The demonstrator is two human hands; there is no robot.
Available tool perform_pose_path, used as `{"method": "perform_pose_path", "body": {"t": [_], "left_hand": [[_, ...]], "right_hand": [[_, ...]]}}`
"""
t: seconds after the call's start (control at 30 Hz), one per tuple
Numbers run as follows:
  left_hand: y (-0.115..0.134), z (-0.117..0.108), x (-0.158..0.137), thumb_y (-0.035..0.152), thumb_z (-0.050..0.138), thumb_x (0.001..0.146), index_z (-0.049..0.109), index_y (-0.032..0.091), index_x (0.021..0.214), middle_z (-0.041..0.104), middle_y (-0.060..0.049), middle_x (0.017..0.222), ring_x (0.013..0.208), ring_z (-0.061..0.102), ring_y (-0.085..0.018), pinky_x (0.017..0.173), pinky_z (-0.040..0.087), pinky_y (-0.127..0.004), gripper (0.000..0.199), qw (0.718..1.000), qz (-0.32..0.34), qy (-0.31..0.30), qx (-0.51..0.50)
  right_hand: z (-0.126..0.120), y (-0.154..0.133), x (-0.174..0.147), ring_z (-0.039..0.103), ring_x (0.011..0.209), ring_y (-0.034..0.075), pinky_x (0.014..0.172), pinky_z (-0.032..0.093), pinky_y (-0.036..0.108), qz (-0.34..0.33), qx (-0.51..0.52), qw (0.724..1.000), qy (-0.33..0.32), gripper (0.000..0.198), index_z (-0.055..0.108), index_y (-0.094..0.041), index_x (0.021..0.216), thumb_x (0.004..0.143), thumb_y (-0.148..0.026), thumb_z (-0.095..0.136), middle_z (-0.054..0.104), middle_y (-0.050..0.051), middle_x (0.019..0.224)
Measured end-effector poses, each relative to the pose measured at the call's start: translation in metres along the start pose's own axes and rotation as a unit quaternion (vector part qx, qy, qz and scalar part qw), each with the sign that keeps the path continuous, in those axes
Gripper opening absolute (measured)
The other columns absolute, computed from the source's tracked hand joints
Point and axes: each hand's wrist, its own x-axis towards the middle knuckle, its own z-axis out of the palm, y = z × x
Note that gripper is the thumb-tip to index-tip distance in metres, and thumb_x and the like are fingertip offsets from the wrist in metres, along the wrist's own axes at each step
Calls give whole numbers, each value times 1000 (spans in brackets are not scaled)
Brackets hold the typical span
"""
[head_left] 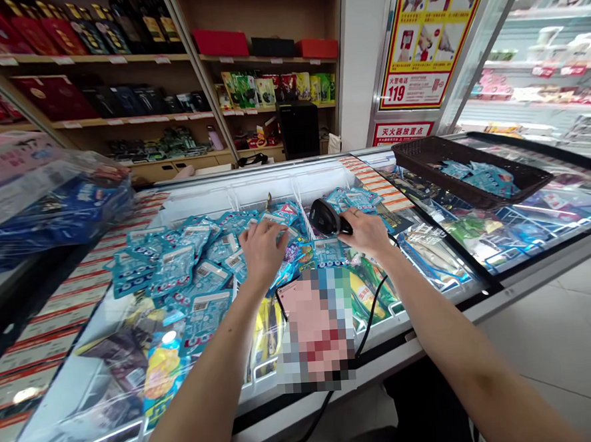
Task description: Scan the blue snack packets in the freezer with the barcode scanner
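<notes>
In the head view my right hand [367, 233] is closed around the handle of a black handheld barcode scanner [324, 217], whose head points left. Its black cable [374, 313] runs down past the freezer's front edge. My left hand [263, 248] is over the pile of blue packets [173, 268], fingers bent and a little apart. Nothing is visible between them, though the hand hides part of the packets beneath. Many packets show a white barcode label. A phone [308, 303], partly blurred out, lies between my forearms near the front edge.
The packets lie on a glass-topped freezer [268, 186] with bagged goods inside. A brown basket [472, 170] with several blue packets stands at right. Plastic-wrapped goods [48, 196] sit at left. Shelves [205, 50] line the back, and a lit display case [547, 72] stands at right.
</notes>
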Motion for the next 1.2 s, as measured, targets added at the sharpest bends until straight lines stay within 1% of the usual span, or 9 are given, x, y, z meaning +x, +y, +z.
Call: {"method": "perform_pose_path", "body": {"t": [0.17,0.27,0.37,0.53,0.73,0.83,0.93,1.07,1.2], "left_hand": [[11,5,4,59,45,82,67,24,88,66,-7,94,97,55,-27,90,35,-44,41,995,-1,-96,-39],[20,6,4,71,47,73,68,25,86,63,-9,101,101,53,-31,90,35,-48,52,991,-10,-133,-17],[29,8,2,75,52,65,66,25,88,59,-11,109,108,48,-36,90,34,-52,57,988,-19,-153,9],[32,12,1,73,58,62,63,23,96,57,-14,111,110,44,-39,89,33,-54,61,987,-8,-159,29],[20,9,3,67,45,77,62,27,108,57,-12,117,111,45,-36,89,34,-51,54,984,-2,-178,-9],[22,9,0,74,47,71,61,23,110,54,-15,120,113,43,-38,89,35,-52,66,986,-8,-163,11],[24,10,-3,77,55,61,61,20,110,54,-17,122,113,42,-40,89,34,-53,74,987,16,-154,35],[17,9,-2,70,54,69,61,23,108,56,-13,122,112,45,-36,89,36,-50,61,986,37,-160,24],[2,12,4,62,58,71,59,21,108,60,-12,115,111,48,-34,88,39,-46,54,990,-10,-141,-15]], "right_hand": [[-2,2,0,60,92,22,64,39,27,17,-1,1000,8,37,57,-20,108,84,-47,52,62,8,109],[-2,1,0,60,91,22,64,39,27,13,-1,1000,11,36,56,-20,108,83,-46,54,62,8,110],[-3,0,0,60,91,22,64,39,27,10,-1,1000,14,36,56,-21,110,82,-44,55,62,7,111],[-3,-1,-1,60,91,22,65,40,28,20,-3,1000,11,36,55,-21,112,84,-44,53,62,7,112],[-2,0,0,60,92,22,66,40,28,19,-4,1000,14,36,55,-21,111,85,-45,51,62,7,112],[-2,0,0,60,92,22,66,40,28,20,-7,1000,12,37,55,-21,112,85,-46,51,61,8,112],[-2,0,0,60,93,22,65,40,28,21,-7,1000,8,38,55,-21,113,85,-45,50,61,8,114],[-2,0,0,60,91,22,65,39,28,21,-8,1000,12,38,56,-21,112,85,-46,50,62,8,111],[-1,0,-1,60,91,21,64,39,27,13,-8,1000,14,38,55,-22,112,84,-47,52,62,6,110]]}}
